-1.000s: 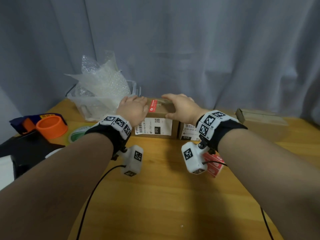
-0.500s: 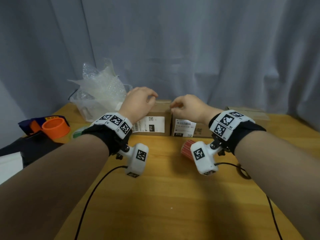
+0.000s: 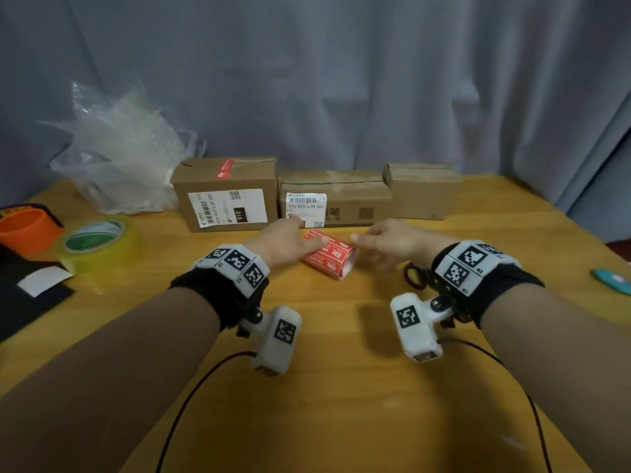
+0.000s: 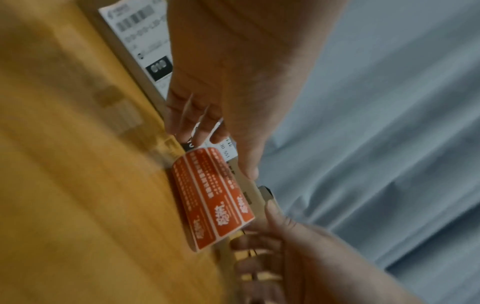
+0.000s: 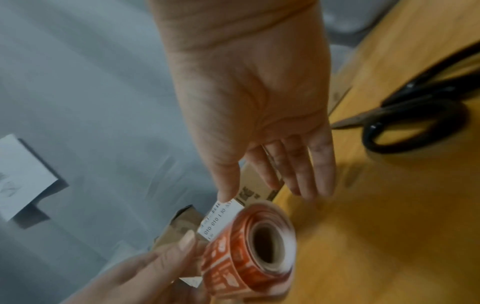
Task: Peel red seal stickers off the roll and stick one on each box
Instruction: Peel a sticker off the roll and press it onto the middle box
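Three cardboard boxes stand in a row at the back of the table. The left box (image 3: 225, 199) has a red seal sticker (image 3: 225, 169) across its top seam. The middle box (image 3: 355, 203) and the right box (image 3: 423, 194) show no red sticker on the faces I can see. The roll of red seal stickers (image 3: 331, 257) (image 4: 213, 199) (image 5: 249, 244) lies on its side in front of the middle box. My left hand (image 3: 309, 233) (image 4: 223, 152) reaches over its left end, fingers fairly straight, thumb touching the roll. My right hand (image 3: 358, 244) (image 5: 265, 193) hovers open at its right end.
A bubble-wrap bag (image 3: 126, 155) lies at the back left. A yellow tape roll (image 3: 99, 240) and an orange ring (image 3: 27, 230) are at the left edge. Black scissors (image 3: 415, 276) (image 5: 420, 115) lie just right of my right hand. A teal object (image 3: 613, 280) is at the far right.
Both hands have come off the top of the left box and moved down and nearer, to the sticker roll on the table. The red sticker stays on that box.
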A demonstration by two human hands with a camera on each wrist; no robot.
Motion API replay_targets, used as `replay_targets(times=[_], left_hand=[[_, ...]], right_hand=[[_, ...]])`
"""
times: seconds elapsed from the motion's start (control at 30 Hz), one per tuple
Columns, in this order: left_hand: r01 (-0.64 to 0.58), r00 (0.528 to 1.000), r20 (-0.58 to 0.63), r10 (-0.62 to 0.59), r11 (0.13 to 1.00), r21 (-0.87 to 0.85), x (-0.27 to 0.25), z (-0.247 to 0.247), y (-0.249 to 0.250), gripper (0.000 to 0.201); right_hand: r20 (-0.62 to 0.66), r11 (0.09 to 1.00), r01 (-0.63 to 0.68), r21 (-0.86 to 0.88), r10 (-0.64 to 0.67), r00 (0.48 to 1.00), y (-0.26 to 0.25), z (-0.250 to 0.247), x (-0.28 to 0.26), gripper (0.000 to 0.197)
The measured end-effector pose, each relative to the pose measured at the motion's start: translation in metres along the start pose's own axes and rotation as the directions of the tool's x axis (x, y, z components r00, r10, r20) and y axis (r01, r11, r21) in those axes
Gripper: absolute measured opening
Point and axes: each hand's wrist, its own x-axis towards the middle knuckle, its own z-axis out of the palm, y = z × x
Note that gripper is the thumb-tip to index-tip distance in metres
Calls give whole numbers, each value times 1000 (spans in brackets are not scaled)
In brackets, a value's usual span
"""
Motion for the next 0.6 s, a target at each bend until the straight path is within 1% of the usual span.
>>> replay_targets(times=[0.07, 0.13, 0.17, 0.2, 0.27, 0.3, 0.33, 0.37, 0.4, 0.47, 0.5, 0.6], left_hand=[[52, 999, 13, -51, 990, -128, 5, 5, 2, 57], [50, 998, -11, -56, 949, -311, 8, 10, 4, 33], [45, 998, -16, -56, 917, -397, 9, 12, 4, 22], [40, 999, -13, -52, 889, -456, 10, 14, 3, 18], [27, 999, -21, -45, 845, -534, 11, 16, -1, 23], [17, 999, -30, -44, 804, -595, 10, 16, -4, 25], [13, 998, -36, -50, 745, -667, 9, 16, -7, 28], [8, 998, -42, -56, 689, -725, 8, 16, -10, 31], [0, 996, -55, -64, 657, -754, 7, 16, -13, 33], [-39, 995, -93, -45, 667, -744, 5, 12, -19, 34], [-70, 993, -115, -19, 687, -724, 4, 10, -22, 32], [-160, 983, -171, 65, 756, -635, -2, 1, -32, 23]], right_hand=[[68, 969, -80, 233, 65, 996, 4, 8, 0, 57], [103, 880, -117, 461, 78, 992, 5, 16, 5, 50], [115, 835, -123, 536, 72, 991, 5, 20, 7, 45], [116, 800, -116, 589, 59, 992, 4, 23, 9, 40], [67, 765, -61, 642, 24, 998, 4, 28, 13, 31], [11, 770, -14, 637, 10, 1000, 3, 29, 15, 27], [-47, 786, 29, 617, 0, 999, 3, 30, 16, 24], [-87, 797, 61, 600, -11, 996, 2, 31, 18, 24], [-104, 799, 80, 597, -22, 994, 0, 32, 19, 25], [-103, 775, 97, 624, -42, 994, -5, 34, 19, 28], [-98, 748, 100, 656, -46, 994, -7, 35, 19, 35], [-81, 627, 101, 773, -61, 995, -13, 38, 21, 66]])
